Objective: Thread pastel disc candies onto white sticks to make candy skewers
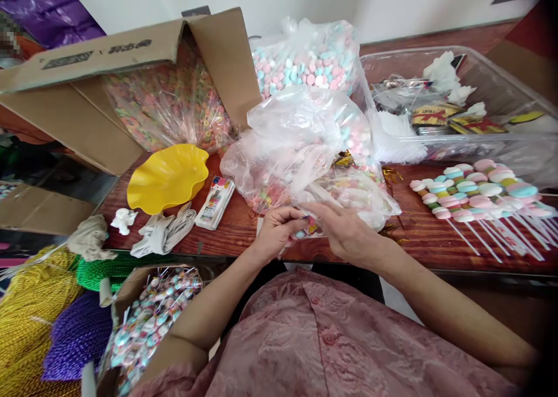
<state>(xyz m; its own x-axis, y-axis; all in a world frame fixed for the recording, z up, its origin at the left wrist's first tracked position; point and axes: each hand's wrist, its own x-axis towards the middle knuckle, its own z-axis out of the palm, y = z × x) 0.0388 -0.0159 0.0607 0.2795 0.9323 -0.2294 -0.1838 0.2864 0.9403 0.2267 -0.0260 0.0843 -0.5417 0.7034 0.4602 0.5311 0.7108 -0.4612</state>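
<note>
My left hand (276, 229) is closed, its thumb and fingers pinching a small colourful candy packet (311, 226) in clear wrap at the table's front edge. From the other side, my right hand (351, 231) reaches over the packet and grips it, with its thumb hidden and its fingers slightly blurred. Just behind the hands lie crumpled clear plastic bags (300, 147) of pastel candies. To the right, several marshmallow candy skewers (483, 190) on white sticks rest in a pile.
Left on the table are a yellow wavy dish (168, 178), a stack of printed bags (215, 202), white gloves (164, 231) and an open cardboard box (104, 127). A clear plastic bin (436, 138) stands back right. Below left, another box holds wrapped candies (152, 315) beside coloured cords (81, 333).
</note>
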